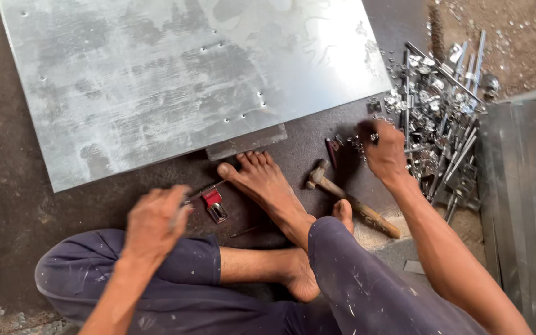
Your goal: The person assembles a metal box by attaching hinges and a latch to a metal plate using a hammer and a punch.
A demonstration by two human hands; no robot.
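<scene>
— How is the left hand held?
— It is curled loosely at lower left, the wrist rested on the bent knee.
— And the right hand?
— It is stretched toward the upper right, fingers pinched together.

Metal sheet: pale silver-grey, mottled with cloudy smears and faint swirled scratches, dotted with small dark holes.
Floor: dark brown-grey, dull and dusty.
Hammer: grey-brown head, worn tan-brown wooden handle.
Small tool by the left hand: red body, bright metal end; its kind is hard to make out.
Heap of rods and small metal parts: shiny silver.
Stacked strips: dull steel grey.
Trousers: dark navy-purple, flecked with pale specks.
</scene>
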